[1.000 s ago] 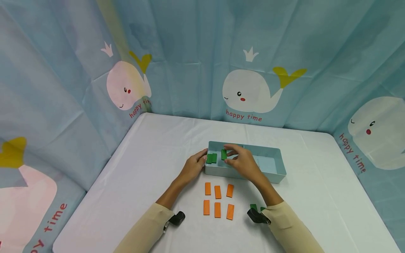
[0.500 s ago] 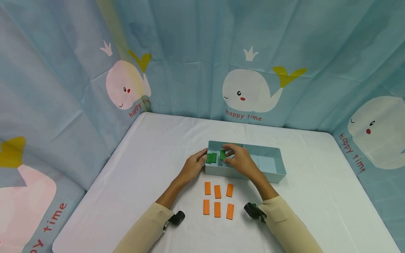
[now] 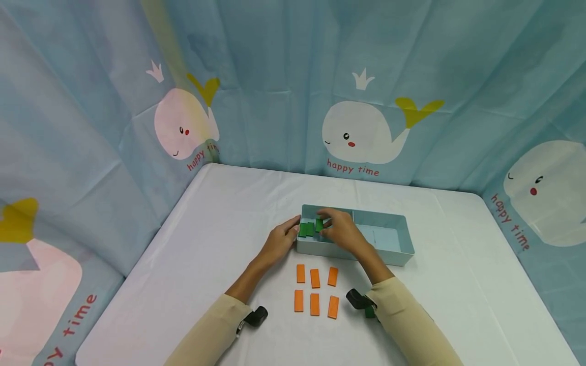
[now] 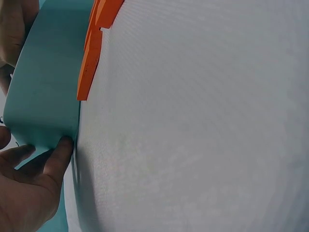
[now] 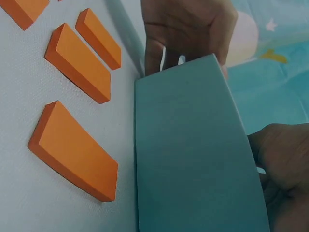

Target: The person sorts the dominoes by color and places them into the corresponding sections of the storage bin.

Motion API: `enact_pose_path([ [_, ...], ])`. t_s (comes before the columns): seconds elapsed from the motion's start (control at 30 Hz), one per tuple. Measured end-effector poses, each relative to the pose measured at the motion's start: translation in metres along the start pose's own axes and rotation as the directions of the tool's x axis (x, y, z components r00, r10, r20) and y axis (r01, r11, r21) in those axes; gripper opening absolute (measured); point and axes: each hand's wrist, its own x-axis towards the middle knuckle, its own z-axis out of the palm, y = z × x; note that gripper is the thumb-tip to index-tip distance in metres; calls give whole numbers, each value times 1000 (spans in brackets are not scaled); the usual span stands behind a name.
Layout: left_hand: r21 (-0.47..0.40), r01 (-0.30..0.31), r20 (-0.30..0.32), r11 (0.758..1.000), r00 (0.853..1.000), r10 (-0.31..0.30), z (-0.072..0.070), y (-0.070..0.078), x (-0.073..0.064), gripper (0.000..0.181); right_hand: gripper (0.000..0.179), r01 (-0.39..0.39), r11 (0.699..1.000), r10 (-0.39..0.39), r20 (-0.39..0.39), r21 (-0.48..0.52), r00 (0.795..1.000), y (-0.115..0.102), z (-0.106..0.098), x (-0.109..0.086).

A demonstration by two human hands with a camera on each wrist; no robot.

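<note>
A pale teal box with a divider stands on the white table. My right hand reaches over its left compartment and pinches a small green block between thumb and fingers, low inside the walls. Left of that block lie two more green blocks, side by side in the same compartment. My left hand rests its fingers against the box's left end; the left wrist view shows these fingertips touching the outer wall. In the right wrist view, the box wall hides what my right hand holds.
Several orange blocks lie in two rows on the table in front of the box. A green block shows partly from under the right wrist camera. A whale-print curtain hangs behind the table.
My right hand has moved slightly left with the green block, bringing it nearer the other two in the compartment. The right forearm has shifted left too. The left hand stays put.
</note>
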Motion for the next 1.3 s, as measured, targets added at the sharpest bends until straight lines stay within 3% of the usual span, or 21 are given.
enact_pose_path([
  [0.53,21,9,-13,1000,1000,-9,0,1,-1,52,52,-13,997,14,13,-73,1000,5,9,9],
  [0.8,63,7,-31,998,999,-5,-1,2,-1,53,51,2,1000,-2,2,-24,1000,1,5,4],
  [1.07,41,8,-17,999,1000,-8,-1,1,0,54,54,17,999,-16,-19,33,1000,1,1,-5],
  [1.3,53,9,-26,999,1000,-7,-1,0,0,53,57,39,996,-33,-77,77,996,0,-6,-17],
])
